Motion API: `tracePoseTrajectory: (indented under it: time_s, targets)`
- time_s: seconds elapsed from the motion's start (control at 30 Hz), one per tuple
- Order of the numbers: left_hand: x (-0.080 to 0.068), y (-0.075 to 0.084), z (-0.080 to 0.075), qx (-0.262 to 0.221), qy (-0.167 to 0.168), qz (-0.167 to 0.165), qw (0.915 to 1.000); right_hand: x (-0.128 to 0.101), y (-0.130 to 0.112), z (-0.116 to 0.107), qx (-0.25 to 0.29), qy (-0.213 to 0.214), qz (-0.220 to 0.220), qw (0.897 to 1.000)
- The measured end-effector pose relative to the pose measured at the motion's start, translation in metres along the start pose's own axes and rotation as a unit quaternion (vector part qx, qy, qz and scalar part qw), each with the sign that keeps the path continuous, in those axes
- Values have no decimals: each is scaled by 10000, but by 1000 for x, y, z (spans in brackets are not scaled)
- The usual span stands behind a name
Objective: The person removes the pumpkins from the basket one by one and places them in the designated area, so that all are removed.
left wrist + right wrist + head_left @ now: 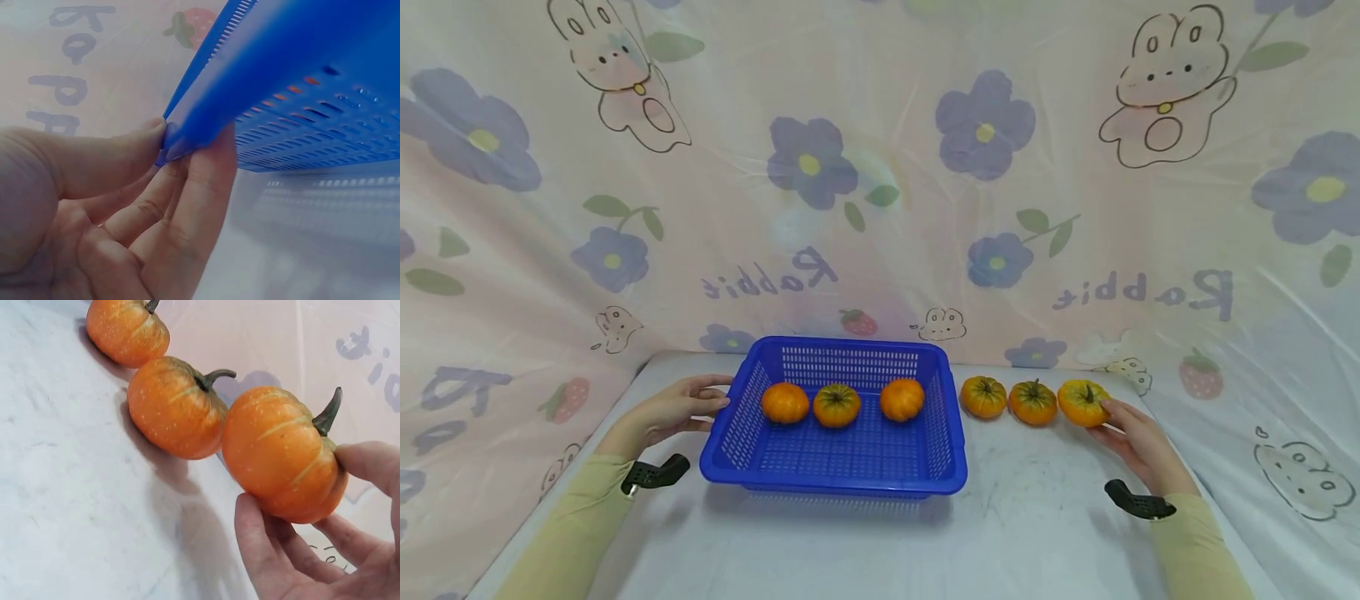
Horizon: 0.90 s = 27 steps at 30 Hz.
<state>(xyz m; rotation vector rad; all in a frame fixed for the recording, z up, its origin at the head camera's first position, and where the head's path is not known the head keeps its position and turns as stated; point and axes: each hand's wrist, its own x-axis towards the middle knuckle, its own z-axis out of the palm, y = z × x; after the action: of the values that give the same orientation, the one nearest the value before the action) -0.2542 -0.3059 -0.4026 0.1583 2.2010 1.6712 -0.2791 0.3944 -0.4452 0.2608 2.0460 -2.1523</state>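
While "Rabbit" marks the backdrop (880, 208), the hands pinch the basket (943, 479) rim and rightmost pumpkin (1082, 402).

Backdrop sheet (880, 167), centre: "Rabbit" (771, 277), purple letters, mirrored.
Backdrop sheet, right: "Rabbit" (1146, 292) again, mirrored, larger.
Backdrop sheet, far left fold: purple letters (456, 400), partly seen, cannot be read whole.
Left wrist view: same purple letters (69, 62) on the sheet, fragment only.
Basket, pumpkins: no lettering seen.
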Motion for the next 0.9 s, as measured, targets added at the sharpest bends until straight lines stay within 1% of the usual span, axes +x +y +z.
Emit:
tracePoseTrajectory:
  time_s: [0.2, 0.4, 0.53, 0.8, 0.9]
  targets:
    - [0, 0, 2, -13, 83, -5, 10000, 4, 1, -4, 2, 32, 81, 10000]
    - [0, -1, 3, -33, 130, -19, 9999, 13, 6, -3, 89, 472, 345, 9982]
    - [1, -1, 3, -25, 109, -20, 9999, 17, 12, -5, 167, 627, 476, 9968]
    - [2, -2, 2, 35, 184, -47, 9998, 19, 22, -7, 347, 601, 415, 9967]
    - [2, -3, 2, 15, 172, -42, 9998, 19, 23, -6, 288, 729, 408, 9961]
